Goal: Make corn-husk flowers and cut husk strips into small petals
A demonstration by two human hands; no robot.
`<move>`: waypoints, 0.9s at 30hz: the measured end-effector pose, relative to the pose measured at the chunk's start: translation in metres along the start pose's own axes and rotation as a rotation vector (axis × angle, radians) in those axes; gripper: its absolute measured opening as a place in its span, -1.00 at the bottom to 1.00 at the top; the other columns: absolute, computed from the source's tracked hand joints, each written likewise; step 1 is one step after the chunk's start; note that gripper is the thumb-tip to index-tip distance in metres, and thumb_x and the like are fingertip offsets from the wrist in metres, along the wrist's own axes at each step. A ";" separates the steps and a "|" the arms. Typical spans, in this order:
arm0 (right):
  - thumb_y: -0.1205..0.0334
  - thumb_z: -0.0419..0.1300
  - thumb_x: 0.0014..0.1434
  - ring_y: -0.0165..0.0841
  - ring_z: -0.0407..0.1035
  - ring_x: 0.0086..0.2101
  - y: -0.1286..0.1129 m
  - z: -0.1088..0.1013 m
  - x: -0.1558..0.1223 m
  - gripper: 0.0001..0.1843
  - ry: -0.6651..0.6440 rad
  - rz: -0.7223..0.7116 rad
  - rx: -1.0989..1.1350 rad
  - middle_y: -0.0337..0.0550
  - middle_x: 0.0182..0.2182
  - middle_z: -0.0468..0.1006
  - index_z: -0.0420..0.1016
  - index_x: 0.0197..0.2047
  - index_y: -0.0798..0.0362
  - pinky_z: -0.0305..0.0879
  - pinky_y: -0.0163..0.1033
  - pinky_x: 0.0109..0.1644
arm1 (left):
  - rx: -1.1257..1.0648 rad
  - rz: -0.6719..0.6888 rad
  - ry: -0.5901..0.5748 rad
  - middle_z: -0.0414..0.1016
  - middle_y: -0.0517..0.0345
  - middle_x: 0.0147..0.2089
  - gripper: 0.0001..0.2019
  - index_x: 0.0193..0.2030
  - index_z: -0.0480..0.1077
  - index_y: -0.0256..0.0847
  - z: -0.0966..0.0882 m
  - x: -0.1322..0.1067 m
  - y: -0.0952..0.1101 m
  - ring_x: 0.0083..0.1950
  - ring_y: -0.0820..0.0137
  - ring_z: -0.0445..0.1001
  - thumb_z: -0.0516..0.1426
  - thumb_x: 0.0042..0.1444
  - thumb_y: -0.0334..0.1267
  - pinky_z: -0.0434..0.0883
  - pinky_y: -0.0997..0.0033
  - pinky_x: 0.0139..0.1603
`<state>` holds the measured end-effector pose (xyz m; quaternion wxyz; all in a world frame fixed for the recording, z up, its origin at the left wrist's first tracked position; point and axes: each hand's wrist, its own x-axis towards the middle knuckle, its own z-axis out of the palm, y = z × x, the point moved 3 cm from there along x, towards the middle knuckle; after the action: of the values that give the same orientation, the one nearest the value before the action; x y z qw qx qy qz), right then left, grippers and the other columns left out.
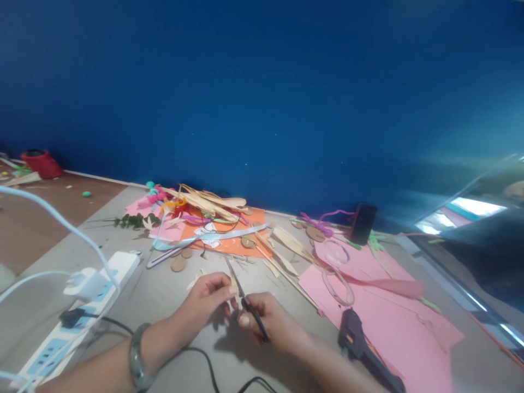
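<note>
My right hand (270, 319) grips a pair of black-handled scissors (256, 316), whose blades point up and away from me. My left hand (210, 295), below a green bangle (138, 357) on the wrist, pinches a small pale piece of dried husk (234, 285) beside the blades. Whether the blades touch that piece I cannot tell. Beyond both hands lie an orange sheet (254, 250), a light blue ribbon (229, 236), round wood slices (178, 264) and a bundle of dried husk strips (213, 202).
A white power strip (129, 266) with a plugged-in charger (85, 284) lies at the left, its cables crossing the table. At the right are pink sheets (393, 322), a black glue gun (356, 338), a roll of clear tape (338, 286) and an upright phone (363, 224). A blue wall (262, 98) rises behind.
</note>
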<state>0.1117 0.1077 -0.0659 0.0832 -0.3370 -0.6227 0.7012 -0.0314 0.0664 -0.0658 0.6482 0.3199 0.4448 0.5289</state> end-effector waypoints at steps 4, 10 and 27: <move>-0.24 0.30 -0.14 -0.57 0.03 -0.74 -0.001 -0.001 -0.001 -0.45 0.009 -0.001 -0.011 -0.40 -0.79 0.20 0.35 -0.55 0.13 -0.12 -0.42 -0.68 | -0.006 0.002 0.000 0.43 0.17 -0.54 -0.75 -0.51 0.36 -0.28 0.001 -0.001 0.001 -0.56 0.52 0.37 0.23 -0.01 -0.14 0.32 0.57 -0.56; -0.17 0.32 -0.11 -0.55 0.08 -0.74 0.000 -0.004 0.002 -0.50 0.147 -0.044 0.020 -0.39 -0.79 0.24 0.32 -0.59 0.11 -0.06 -0.41 -0.67 | -0.018 -0.005 -0.011 0.42 0.19 -0.54 -0.76 -0.50 0.35 -0.27 0.002 0.000 0.001 -0.58 0.53 0.36 0.22 0.01 -0.15 0.31 0.58 -0.57; 0.05 0.32 0.00 -0.49 0.20 -0.64 -0.010 -0.009 0.000 -0.64 -0.039 -0.251 0.323 -0.28 -0.71 0.35 0.42 -0.55 0.19 0.02 -0.39 -0.56 | -0.062 -0.271 -0.450 0.43 0.08 -0.47 -0.65 -0.20 0.41 -0.29 0.019 -0.014 -0.016 -0.55 0.47 0.42 0.02 0.20 -0.01 0.37 0.54 -0.57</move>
<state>0.1138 0.1172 -0.0572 0.2106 -0.2255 -0.5407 0.7826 -0.0079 0.0502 -0.0687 0.8052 0.3468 0.3118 0.3663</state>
